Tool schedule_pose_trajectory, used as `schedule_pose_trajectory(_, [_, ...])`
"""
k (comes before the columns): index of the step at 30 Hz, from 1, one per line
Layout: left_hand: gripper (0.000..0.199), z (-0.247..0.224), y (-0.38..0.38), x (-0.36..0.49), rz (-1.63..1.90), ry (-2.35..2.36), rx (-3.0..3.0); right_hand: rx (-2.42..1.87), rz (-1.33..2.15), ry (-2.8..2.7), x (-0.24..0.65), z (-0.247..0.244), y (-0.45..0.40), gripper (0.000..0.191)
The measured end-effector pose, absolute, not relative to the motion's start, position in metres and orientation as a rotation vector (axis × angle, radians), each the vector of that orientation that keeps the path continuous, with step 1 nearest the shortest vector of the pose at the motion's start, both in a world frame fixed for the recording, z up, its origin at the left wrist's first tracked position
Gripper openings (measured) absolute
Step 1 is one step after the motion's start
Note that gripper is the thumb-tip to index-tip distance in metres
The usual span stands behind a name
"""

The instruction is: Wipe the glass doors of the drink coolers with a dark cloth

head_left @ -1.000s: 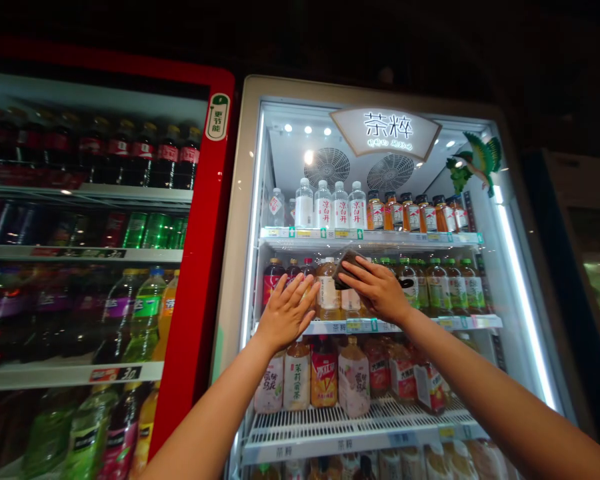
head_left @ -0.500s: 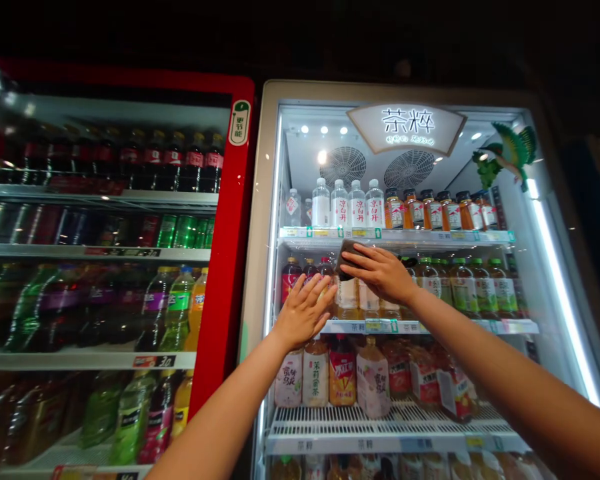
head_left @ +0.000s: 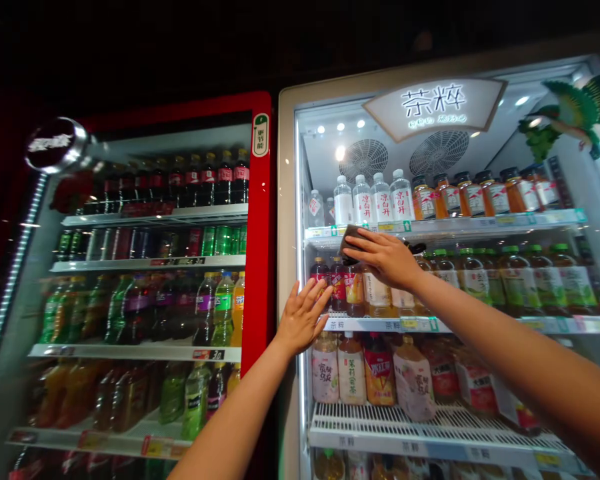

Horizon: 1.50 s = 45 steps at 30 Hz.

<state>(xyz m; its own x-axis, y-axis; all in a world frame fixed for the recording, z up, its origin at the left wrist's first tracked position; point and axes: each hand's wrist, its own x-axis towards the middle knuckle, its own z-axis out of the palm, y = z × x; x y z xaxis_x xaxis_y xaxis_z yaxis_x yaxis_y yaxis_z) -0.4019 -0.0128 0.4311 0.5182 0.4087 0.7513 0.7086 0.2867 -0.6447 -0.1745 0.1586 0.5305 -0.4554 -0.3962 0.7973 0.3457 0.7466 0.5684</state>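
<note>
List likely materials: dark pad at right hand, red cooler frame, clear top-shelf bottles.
Dark pad: matte, perhaps foam or cloth; no sheen.
Red cooler frame: glossy, maybe painted metal or plastic; bright specks reflect.
Clear top-shelf bottles: likely smooth plastic; see-through.

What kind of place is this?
Probably a shop that sells cold drinks. There's a red fridge and a pale fridge, both with shelves full of drinks, and a shelf tag reading 3.0, which looks like a price.
</note>
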Motion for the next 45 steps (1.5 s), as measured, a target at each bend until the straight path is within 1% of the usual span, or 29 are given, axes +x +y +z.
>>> schedule_pose_trajectory(2, [0.071, 0.430, -0.014, -0.407, -0.256, -1.088, -1.325, -0.062, -0.757, -1.766, -0.181, 0.543, 0.161, 0.055])
schedule_pose_trajectory(6, [0.070, 0.428, -0.014, -0.412, -0.250, -1.083, -1.320, -0.239, -0.589, -1.622, -0.229, 0.565, 0.136, 0.061])
schedule_pose_trajectory(9, [0.067, 0.427, -0.013, -0.412, -0.252, -1.082, -1.324, -0.130, -0.714, -1.743, -0.247, 0.559, 0.117, 0.060])
schedule_pose_trajectory(11, [0.065, 0.426, -0.013, -0.411, -0.256, -1.084, -1.316, 0.006, -0.849, -1.843, -0.242, 0.552, 0.115, 0.056])
schedule_pose_trajectory(13, [0.065, 0.425, -0.012, -0.409, -0.258, -1.083, -1.300, 0.062, -0.910, -1.867, -0.231, 0.552, 0.120, 0.055])
schedule_pose_trajectory(16, [0.064, 0.423, -0.013, -0.409, -0.244, -1.079, -1.282, -0.058, -0.809, -1.769, -0.232, 0.571, 0.125, 0.057])
schedule_pose_trajectory(20, [0.061, 0.421, -0.013, -0.414, -0.231, -1.070, -1.285, -0.202, -0.684, -1.685, -0.271, 0.598, 0.103, 0.055])
schedule_pose_trajectory(23, [0.053, 0.420, -0.011, -0.418, -0.251, -1.068, -1.300, -0.104, -0.783, -1.783, -0.288, 0.592, 0.085, 0.053])
schedule_pose_trajectory(26, [0.050, 0.420, -0.009, -0.416, -0.266, -1.070, -1.308, 0.082, -0.923, -1.879, -0.276, 0.578, 0.086, 0.051])
schedule_pose_trajectory(28, [0.054, 0.418, -0.012, -0.414, -0.252, -1.082, -1.306, 0.131, -0.964, -1.898, -0.264, 0.577, 0.092, 0.051])
schedule_pose_trajectory(30, [0.057, 0.414, -0.018, -0.413, -0.238, -1.102, -1.297, 0.069, -0.943, -1.882, -0.260, 0.585, 0.094, 0.052])
schedule_pose_trajectory(33, [0.060, 0.398, -0.031, -0.420, -0.276, -1.135, -1.251, -0.097, -0.847, -1.818, -0.276, 0.593, 0.085, 0.052])
schedule_pose_trajectory(35, [0.064, 0.384, -0.039, -0.428, -0.317, -1.147, -1.222, -0.120, -0.833, -1.817, -0.290, 0.585, 0.075, 0.052])
schedule_pose_trajectory(39, [0.069, 0.360, -0.052, -0.441, -0.311, -1.186, -1.215, 0.088, -0.951, -1.956, -0.291, 0.547, 0.067, 0.047])
schedule_pose_trajectory(41, [0.070, 0.355, -0.054, -0.443, -0.289, -1.208, -1.214, 0.213, -1.020, -2.027, -0.282, 0.537, 0.071, 0.046])
schedule_pose_trajectory(43, [0.071, 0.354, -0.055, -0.443, -0.274, -1.213, -1.216, 0.264, -1.059, -2.049, -0.275, 0.541, 0.076, 0.046])
schedule_pose_trajectory(45, [0.070, 0.353, -0.055, -0.443, -0.271, -1.206, -1.224, 0.198, -1.035, -2.009, -0.276, 0.552, 0.077, 0.047])
